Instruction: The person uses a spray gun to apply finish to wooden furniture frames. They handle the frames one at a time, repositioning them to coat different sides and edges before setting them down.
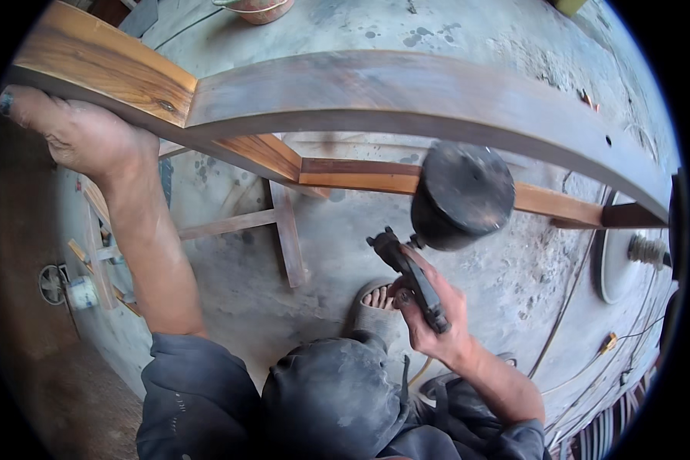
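Landmark: the wooden frame rail (pixel 406 96), a broad curved board crossing the upper view, dusty grey on its right length, bare orange-brown on its left.

Left hand (pixel 77 134): laid on the rail's left end, fingers over its near edge, bracing it.

Right hand (pixel 429 310): below the rail's middle, closed fully around the handle of a black power sander (pixel 456 199), whose round pad is just under the rail; contact cannot be confirmed.

A sandalled foot (pixel 376 299) rests on the concrete floor (pixel 514 284) beneath the rail.

Risks, as judged: single-handed tool control could let the pad skip and gouge the wood. Cables trailing on the floor right of the rail could snag.
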Tool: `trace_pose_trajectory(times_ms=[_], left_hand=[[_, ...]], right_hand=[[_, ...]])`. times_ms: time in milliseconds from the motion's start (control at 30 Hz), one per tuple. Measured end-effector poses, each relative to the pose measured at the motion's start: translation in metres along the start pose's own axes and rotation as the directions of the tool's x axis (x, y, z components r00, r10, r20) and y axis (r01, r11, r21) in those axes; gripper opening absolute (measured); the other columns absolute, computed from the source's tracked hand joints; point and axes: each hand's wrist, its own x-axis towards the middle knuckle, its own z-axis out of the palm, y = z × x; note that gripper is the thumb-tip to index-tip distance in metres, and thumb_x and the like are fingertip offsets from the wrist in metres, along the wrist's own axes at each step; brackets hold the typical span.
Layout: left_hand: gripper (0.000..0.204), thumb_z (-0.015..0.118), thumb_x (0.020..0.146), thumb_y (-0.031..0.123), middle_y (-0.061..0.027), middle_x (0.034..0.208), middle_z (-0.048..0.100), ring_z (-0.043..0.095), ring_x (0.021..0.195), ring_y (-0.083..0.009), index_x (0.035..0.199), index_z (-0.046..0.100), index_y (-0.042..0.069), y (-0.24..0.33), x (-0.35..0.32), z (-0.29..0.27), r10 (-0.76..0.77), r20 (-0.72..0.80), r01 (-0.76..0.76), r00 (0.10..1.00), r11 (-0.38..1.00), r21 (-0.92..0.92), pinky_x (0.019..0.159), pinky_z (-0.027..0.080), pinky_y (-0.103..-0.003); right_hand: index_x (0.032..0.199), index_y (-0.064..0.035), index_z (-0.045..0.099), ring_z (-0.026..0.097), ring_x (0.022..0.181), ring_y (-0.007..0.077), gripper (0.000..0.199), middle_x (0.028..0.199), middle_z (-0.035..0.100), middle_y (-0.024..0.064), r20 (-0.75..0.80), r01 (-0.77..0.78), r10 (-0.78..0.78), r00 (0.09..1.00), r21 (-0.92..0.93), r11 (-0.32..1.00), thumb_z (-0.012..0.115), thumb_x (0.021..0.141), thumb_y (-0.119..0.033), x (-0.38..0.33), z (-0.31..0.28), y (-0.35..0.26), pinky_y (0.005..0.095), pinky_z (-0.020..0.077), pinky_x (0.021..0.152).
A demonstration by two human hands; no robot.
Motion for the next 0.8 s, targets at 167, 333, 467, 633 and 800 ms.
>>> trace_pose_trajectory(times_ms=[167, 333, 467, 633, 800], left_hand=[[0.098, 0.019, 0.097, 0.082, -0.024, 0.118, 0.063, 0.065, 0.109, -0.0348, 0.14, 0.049, 0.0, -0.011, 0.008, 0.003, -0.01, 0.032, 0.01, 0.999, 1.0, 0.012, 0.099, 0.055, -0.052], [0.098, 0.018, 0.096, 0.083, -0.023, 0.115, 0.063, 0.065, 0.108, -0.0343, 0.139, 0.049, 0.001, -0.01, 0.008, 0.007, -0.014, 0.036, 0.013, 0.999, 0.999, 0.03, 0.099, 0.056, -0.054], [0.097, 0.02, 0.096, 0.084, -0.0227, 0.114, 0.063, 0.065, 0.107, -0.0344, 0.14, 0.048, 0.002, -0.015, 0.009, 0.003, 0.0, 0.048, 0.0, 0.999, 1.0, 0.017, 0.1, 0.055, -0.057], [0.094, 0.029, 0.095, 0.084, -0.0223, 0.112, 0.063, 0.065, 0.105, -0.0337, 0.14, 0.046, 0.003, -0.004, 0.005, 0.01, -0.015, 0.066, 0.018, 0.998, 0.999, -0.049, 0.102, 0.053, -0.063], [0.093, 0.031, 0.096, 0.081, -0.0218, 0.116, 0.06, 0.063, 0.108, -0.033, 0.139, 0.044, 0.0, -0.007, 0.005, 0.01, -0.001, 0.071, 0.008, 0.997, 0.995, -0.103, 0.105, 0.05, -0.064]], right_hand=[[0.141, 0.0041, 0.056, 0.073, 0.106, 0.0392, 0.058, 0.122, 0.069, 0.0279, 0.028, 0.054, -0.056, 0.998, 0.047, 0.997, 0.069, 0.084, 0.009, 0.02, 0.012, 0.002, 0.0373, 0.0569, 0.089], [0.143, 0.0034, 0.055, 0.072, 0.109, 0.0397, 0.062, 0.123, 0.069, 0.0277, 0.07, 0.075, -0.078, 0.995, 0.046, 0.996, 0.071, 0.083, 0.008, 0.026, 0.014, -0.002, 0.0385, 0.0577, 0.089], [0.144, 0.0036, 0.054, 0.072, 0.11, 0.0396, 0.064, 0.124, 0.069, 0.0273, 0.08, 0.17, -0.173, 0.982, 0.048, 0.984, 0.07, 0.082, 0.009, 0.029, 0.012, -0.01, 0.0381, 0.0575, 0.091], [0.144, 0.0052, 0.052, 0.071, 0.113, 0.0402, 0.065, 0.129, 0.066, 0.0284, 0.039, 0.269, -0.274, 0.961, 0.103, 0.958, 0.068, 0.081, 0.01, 0.029, 0.018, -0.015, 0.0385, 0.0568, 0.093], [0.143, 0.0062, 0.053, 0.071, 0.113, 0.0399, 0.065, 0.132, 0.065, 0.0281, 0.118, 0.146, -0.152, 0.981, 0.059, 0.988, 0.068, 0.08, 0.01, 0.02, 0.014, -0.003, 0.0377, 0.0563, 0.093]])
